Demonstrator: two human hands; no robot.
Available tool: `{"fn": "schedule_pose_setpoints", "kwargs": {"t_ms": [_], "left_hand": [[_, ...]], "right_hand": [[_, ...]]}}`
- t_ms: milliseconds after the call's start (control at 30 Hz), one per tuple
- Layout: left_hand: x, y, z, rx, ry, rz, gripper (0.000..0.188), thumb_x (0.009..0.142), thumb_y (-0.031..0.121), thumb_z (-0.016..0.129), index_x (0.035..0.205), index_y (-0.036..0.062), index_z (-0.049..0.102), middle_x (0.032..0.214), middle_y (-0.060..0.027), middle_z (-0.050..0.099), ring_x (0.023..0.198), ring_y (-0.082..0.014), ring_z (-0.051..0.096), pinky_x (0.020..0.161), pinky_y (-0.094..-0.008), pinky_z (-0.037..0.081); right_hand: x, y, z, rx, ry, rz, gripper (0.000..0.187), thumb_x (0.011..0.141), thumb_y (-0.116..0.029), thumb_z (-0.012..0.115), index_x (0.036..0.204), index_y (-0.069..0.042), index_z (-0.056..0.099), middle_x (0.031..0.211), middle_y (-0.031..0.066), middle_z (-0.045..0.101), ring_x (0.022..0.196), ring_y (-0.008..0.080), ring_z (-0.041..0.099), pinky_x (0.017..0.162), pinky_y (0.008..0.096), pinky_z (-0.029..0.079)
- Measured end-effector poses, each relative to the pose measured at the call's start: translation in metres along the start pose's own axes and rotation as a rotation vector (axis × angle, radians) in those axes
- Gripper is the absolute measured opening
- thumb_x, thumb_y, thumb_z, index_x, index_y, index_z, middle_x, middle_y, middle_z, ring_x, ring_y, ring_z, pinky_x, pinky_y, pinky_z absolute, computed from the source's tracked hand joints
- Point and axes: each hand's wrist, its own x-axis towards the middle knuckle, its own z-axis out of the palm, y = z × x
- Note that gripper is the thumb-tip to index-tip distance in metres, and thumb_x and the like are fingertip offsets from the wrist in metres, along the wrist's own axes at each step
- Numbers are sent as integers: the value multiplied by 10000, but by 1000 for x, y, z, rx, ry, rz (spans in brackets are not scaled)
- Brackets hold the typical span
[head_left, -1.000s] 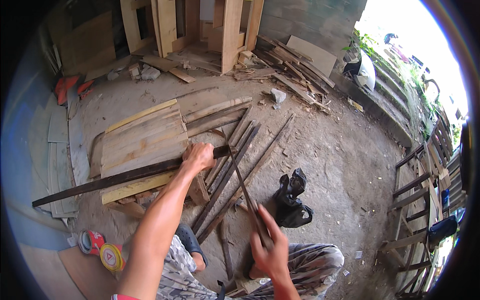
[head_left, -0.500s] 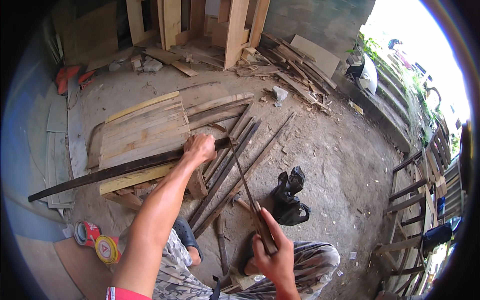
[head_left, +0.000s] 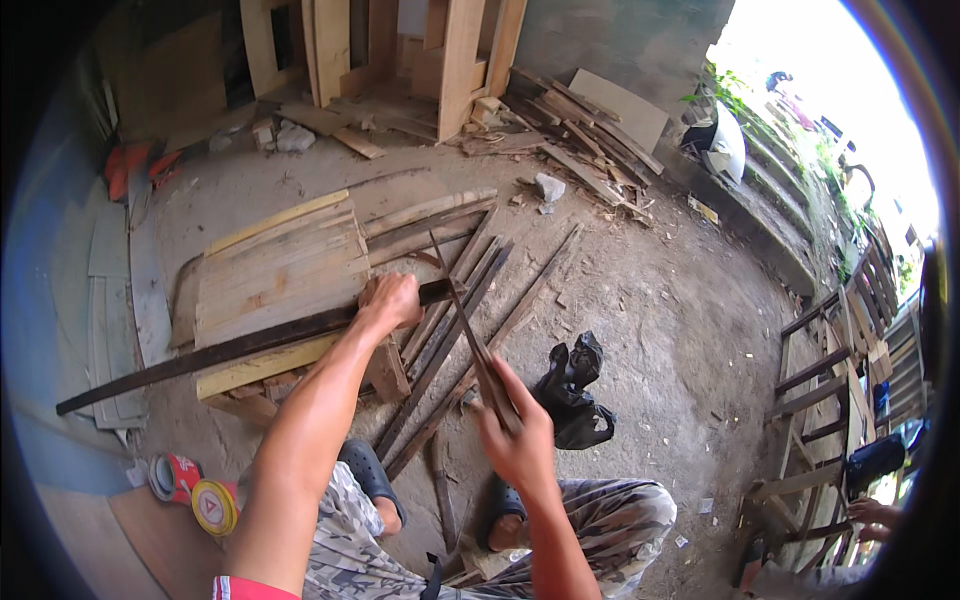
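Note:
My left hand (head_left: 393, 300) is closed over a long dark wooden strip (head_left: 230, 350), pressing it onto a low plank bench (head_left: 285, 270). The strip slants from the lower left up to its end just past my hand. My right hand (head_left: 520, 435) is wrapped round the handle of a handsaw (head_left: 472, 335). Seen nearly edge-on, the saw's blade crosses the strip near its right end, and its tip points up and away beyond the wood. Whether the teeth have cut in cannot be made out.
Long wooden strips (head_left: 480, 300) lie right of the bench, near a black plastic bag (head_left: 575, 395). Two cans (head_left: 213, 507) stand lower left. Scrap boards (head_left: 600, 140) pile up at the back. Another person's hands (head_left: 873, 518) show at the right edge by a wooden frame (head_left: 810, 400).
My right hand has pushed the saw forward and slightly left, so more blade shows beyond the strip. My left hand keeps its hold. Another person's hands have appeared at the right edge.

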Motion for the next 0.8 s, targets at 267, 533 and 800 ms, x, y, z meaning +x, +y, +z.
{"fn": "schedule_pose_setpoints", "kwargs": {"t_ms": [267, 533, 800], "left_hand": [[4, -7, 9, 12, 36, 89, 229, 670, 121, 690, 780, -76, 722, 778, -310, 681, 795, -432, 720, 764, -474, 598], [-9, 11, -15, 31, -26, -45, 241, 723, 143, 689, 873, -33, 756, 916, -286, 713, 946, -402, 720, 853, -470, 570], [-5, 9, -4, -1, -121, -105, 185, 747, 165, 698, 856, 30, 761, 826, -220, 733, 801, -313, 730, 775, -471, 574]], "right_hand": [[-48, -33, -42, -85, -57, 145, 583, 846, -41, 612, 1425, -72, 543, 1148, 217, 715, 950, 259, 747, 818, 310, 549], [62, 8, 37, -91, -6, 93, 591, 856, -123, 602, 1439, -97, 516, 1075, 274, 692, 941, 390, 715, 827, 410, 542], [-116, -3, -38, -100, -30, 92, 585, 861, -8, 601, 1438, -18, 508, 1166, 195, 722, 942, 176, 732, 806, 277, 540]]}}
